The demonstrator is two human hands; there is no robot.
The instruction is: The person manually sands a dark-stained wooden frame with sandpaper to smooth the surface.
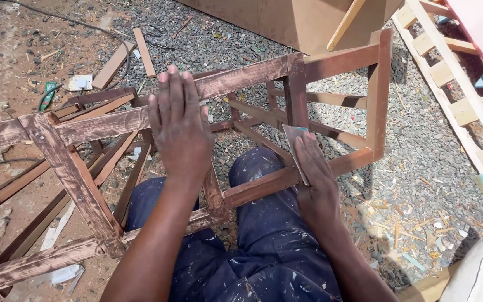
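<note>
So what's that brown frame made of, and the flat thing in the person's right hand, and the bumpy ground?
The frame looks like wood with a streaky brown stain: grain and pale patches show through. The sheet under the right hand is thin, grey and slightly bent, probably sandpaper, though that's not certain. The ground is loose grey gravel with wood scraps. The left hand rests flat on the frame.

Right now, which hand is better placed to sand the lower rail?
Right. The right hand already presses the sandpaper against the lower rail; the left hand lies flat on the frame's top rail, likely steadying it.
</note>
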